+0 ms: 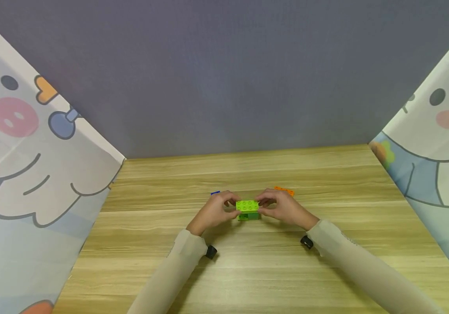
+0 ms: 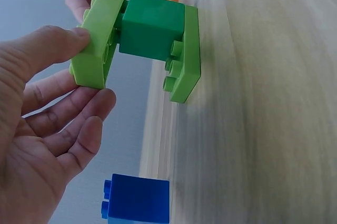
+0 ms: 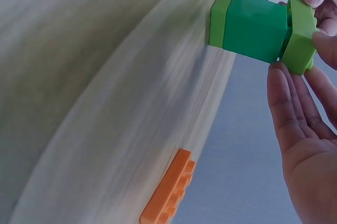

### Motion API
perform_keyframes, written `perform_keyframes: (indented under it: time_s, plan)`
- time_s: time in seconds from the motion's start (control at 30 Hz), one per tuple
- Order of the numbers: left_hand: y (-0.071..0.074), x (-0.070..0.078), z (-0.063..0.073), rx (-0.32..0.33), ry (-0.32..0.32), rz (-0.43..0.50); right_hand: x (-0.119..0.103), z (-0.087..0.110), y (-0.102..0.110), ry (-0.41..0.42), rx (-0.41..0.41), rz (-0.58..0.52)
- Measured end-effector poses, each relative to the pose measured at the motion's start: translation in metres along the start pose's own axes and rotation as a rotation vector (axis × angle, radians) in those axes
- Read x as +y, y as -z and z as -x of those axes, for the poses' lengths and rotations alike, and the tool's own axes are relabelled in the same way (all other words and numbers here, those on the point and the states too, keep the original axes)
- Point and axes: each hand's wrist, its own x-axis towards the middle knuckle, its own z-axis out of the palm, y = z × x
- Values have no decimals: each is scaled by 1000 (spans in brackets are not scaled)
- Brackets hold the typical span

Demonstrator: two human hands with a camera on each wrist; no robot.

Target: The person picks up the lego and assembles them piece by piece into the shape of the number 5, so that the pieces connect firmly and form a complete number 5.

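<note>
My left hand (image 1: 217,210) and right hand (image 1: 286,210) pinch the two ends of a lime-green toy brick (image 1: 247,206) with several studs on top. Beneath it stands a dark green brick (image 2: 150,27), on one end of a flat lime-green brick (image 2: 190,61) that rests on the table. The flat brick's uncovered studs face up on the left-hand side. The held brick tilts a little, and a narrow gap with studs shows between it and the dark green one. In the left wrist view, my left thumb presses its top face.
A blue brick (image 2: 139,200) sits just beyond my left hand. Past the right hand lies a long orange brick (image 3: 167,188) with its studs up. The wooden table (image 1: 248,270) meets a grey panel (image 1: 244,87) at the back, with cartoon-printed sheets (image 1: 12,174) on both sides.
</note>
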Motion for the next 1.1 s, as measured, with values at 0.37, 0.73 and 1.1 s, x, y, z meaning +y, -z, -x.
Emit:
perform_keyframes:
  time_s: [0.37,0.73,1.1]
  plan:
    - [-3,-1,2,1,-3,23,0,1,-1,17,13,-7]
    - [-4,-2,3,3,-12,33,-6,1,1,-44,-3,0]
    - [-3,-1,3,-6,-14,-3,-6,0,0,-52,-6,47]
